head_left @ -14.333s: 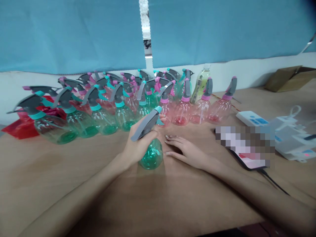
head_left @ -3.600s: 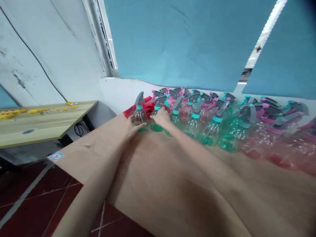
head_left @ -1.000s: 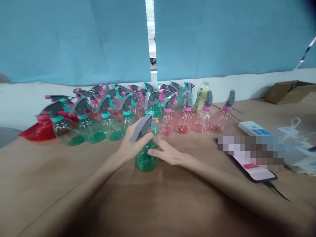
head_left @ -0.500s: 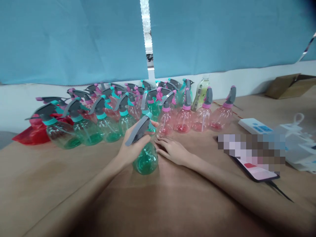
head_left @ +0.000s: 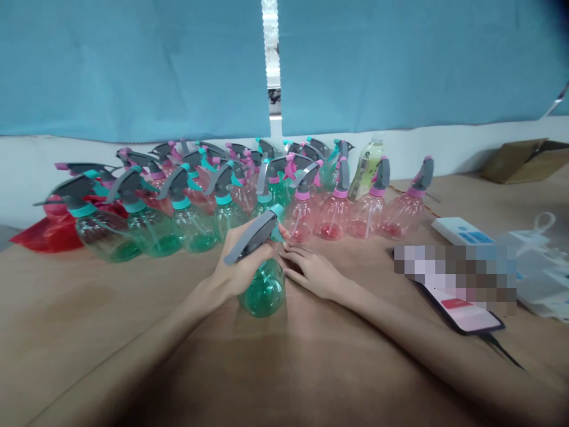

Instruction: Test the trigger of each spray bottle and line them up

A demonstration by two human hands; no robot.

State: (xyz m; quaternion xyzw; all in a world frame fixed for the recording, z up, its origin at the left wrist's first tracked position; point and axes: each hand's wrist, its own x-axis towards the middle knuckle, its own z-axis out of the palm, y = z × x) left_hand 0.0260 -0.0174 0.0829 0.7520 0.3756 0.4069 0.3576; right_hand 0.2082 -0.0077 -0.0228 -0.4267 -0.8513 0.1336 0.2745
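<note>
At the near middle of the brown tabletop [head_left: 267,367], a green spray bottle [head_left: 263,290] is in the grip of the left hand [head_left: 235,270], its fingers wrapped around the neck beneath the grey spray head [head_left: 254,238]. I cannot tell whether its base touches down. Taking that bottle as the clock's centre, the right hand [head_left: 313,273] lies at three, palm down, fingers loosely spread, tips just beside the bottle.

Ten to twelve o'clock is a row of teal-collared green bottles [head_left: 198,228]; pink-collared bottles [head_left: 331,218] carry the row on to two, with more sprayers crowded behind. A red plastic bag [head_left: 56,228] slumps past the row's end, between nine and ten. A drink bottle [head_left: 367,169] leans at one o'clock, a cardboard box [head_left: 520,163] sits far off at two, a white power strip [head_left: 462,231] nearer, and a phone [head_left: 473,314] with its cable at three. Straight up at twelve, blue sheeting [head_left: 133,71] covers the wall, split by a shiny strip [head_left: 271,53].
</note>
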